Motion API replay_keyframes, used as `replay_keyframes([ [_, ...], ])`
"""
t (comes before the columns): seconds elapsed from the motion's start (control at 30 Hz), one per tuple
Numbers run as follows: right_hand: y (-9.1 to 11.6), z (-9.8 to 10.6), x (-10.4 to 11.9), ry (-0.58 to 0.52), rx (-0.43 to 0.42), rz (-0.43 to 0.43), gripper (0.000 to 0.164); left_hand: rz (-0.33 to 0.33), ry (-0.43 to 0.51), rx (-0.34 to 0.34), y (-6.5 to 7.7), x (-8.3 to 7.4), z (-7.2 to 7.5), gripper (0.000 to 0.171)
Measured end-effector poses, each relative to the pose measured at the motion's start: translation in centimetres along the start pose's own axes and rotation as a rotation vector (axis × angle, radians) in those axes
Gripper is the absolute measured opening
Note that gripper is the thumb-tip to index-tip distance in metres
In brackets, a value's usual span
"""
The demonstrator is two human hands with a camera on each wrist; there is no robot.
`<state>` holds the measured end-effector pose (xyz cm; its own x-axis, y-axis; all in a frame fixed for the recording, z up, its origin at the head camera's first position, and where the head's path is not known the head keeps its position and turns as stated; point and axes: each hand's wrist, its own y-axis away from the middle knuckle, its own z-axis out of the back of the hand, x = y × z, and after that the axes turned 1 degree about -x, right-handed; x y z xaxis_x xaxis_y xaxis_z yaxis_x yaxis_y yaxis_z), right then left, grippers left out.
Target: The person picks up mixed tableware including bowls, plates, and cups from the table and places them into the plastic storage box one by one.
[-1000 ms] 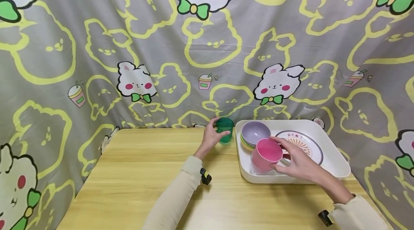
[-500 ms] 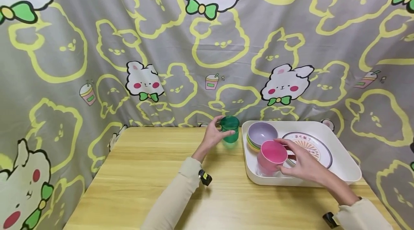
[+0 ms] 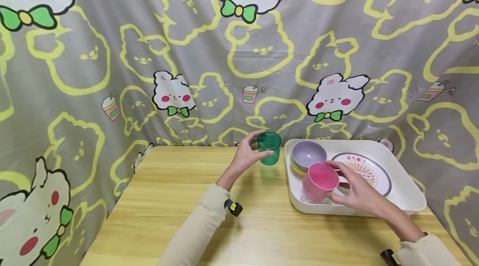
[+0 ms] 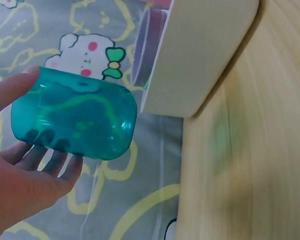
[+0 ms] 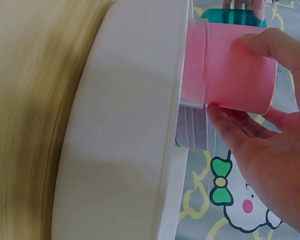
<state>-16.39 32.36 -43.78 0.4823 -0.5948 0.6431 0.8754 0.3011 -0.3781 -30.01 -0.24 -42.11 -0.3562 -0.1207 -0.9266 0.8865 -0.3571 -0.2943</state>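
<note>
My left hand point(image 3: 245, 156) grips a see-through green cup point(image 3: 269, 149), thumb on one side and fingers on the other. In the left wrist view the green cup point(image 4: 75, 115) is raised off the table, its green tint falling on the wood. My right hand point(image 3: 359, 193) holds a pink cup point(image 3: 317, 183) between thumb and fingers at the near left corner of the white tray point(image 3: 415, 199). Directly beneath the pink cup, in the right wrist view, a clear cup point(image 5: 194, 67) shows its rim right at the pink cup's lower end.
Inside the tray, a purple bowl point(image 3: 308, 153) tops a stack with yellow and green bowls under it. An oval plate with a printed pattern point(image 3: 364, 170) lies to their right. The wooden table point(image 3: 168, 199) ends at a patterned curtain point(image 3: 209, 50) behind.
The left hand has lifted the green cup from the table and brought it slightly nearer the tray. The right hand keeps the pink cup over the same tray corner; the head view has shifted.
</note>
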Motion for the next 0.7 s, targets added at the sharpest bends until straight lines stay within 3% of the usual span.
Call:
replay_keyframes([
  [0.3,0.3,0.6,0.5,0.003,-0.003,-0.011,0.089,0.003,0.005,-0.017,1.0,-0.9,1.4,0.068],
  [0.7,-0.6,1.5,2.0,-0.011,-0.034,0.079,0.097,-0.091,0.026,-0.014,2.8,-3.3,2.7,0.068],
])
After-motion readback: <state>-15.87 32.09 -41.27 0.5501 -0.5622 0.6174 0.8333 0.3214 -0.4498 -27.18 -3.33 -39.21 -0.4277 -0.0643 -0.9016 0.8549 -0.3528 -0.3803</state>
